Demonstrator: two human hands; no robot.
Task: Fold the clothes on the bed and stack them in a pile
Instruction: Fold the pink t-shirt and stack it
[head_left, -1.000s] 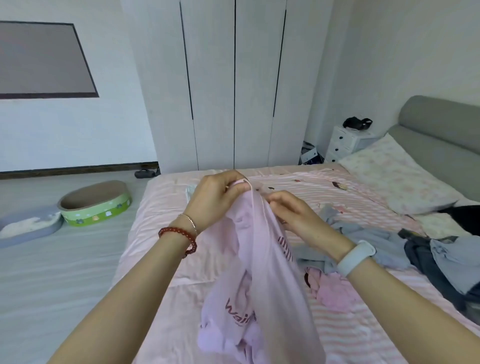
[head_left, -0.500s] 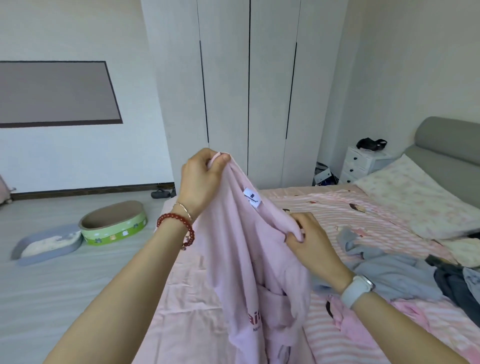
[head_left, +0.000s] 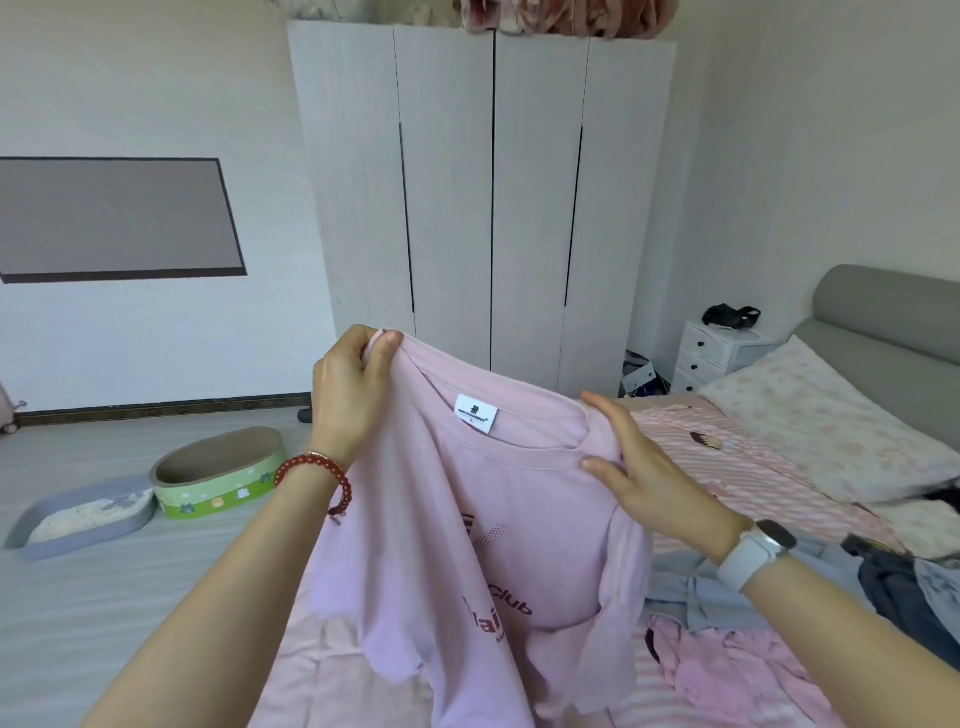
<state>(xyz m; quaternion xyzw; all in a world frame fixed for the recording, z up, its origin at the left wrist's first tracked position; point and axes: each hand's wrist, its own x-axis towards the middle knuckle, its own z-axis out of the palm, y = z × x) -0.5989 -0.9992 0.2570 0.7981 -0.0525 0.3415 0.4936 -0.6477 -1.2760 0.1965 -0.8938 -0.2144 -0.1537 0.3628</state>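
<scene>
Holding the pink T-shirt (head_left: 467, 519) now raised and spread collar-up, left hand (head_left: 353, 395) pinching one shoulder, right hand (head_left: 644, 467) sliding loose-fingered along the other, ready for laying flat.

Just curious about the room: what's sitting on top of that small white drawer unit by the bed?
A dark, crumpled item lies on the white drawer unit. It is too small to identify, and it covers part of the top.

We've got both arms stretched forward and raised, our left hand (head_left: 353, 395) up high with fingers and thumb curled into a pinch, our right hand (head_left: 644, 467) lower and further right, its fingers straighter, thumb spread toward us, wrist bent slightly.
</scene>
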